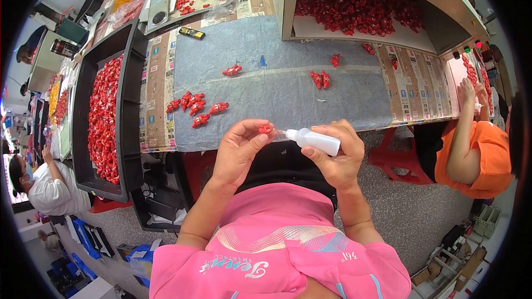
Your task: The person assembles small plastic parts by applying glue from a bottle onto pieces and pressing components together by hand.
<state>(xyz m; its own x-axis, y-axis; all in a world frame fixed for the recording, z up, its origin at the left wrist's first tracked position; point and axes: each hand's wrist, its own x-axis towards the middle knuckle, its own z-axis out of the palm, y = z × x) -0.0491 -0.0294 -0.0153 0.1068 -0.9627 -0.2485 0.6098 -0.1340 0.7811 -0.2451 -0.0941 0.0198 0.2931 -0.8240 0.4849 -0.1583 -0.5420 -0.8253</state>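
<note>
Between the thumb and fingers of my left hand (243,148) is a small red figurine (266,129), held just past the table's near edge. My right hand (341,152) grips a white squeeze bottle (316,140), tilted so its thin nozzle points left. The nozzle's tip is at or very near the figurine; whether they touch I cannot tell. On the blue-grey table cover (266,99), a cluster of red figurines (197,102) lies to the left. Another pair of figurines (320,80) lies to the right, with a single figurine (232,70) farther back.
A black tray (128,72) heaped with red pieces stands at the left. At the back right is an open-fronted box (327,37) full of red pieces. A lighter (192,33) lies near the cover's far left corner. A co-worker in orange (471,155) sits at the right, another in white (52,188) at the left.
</note>
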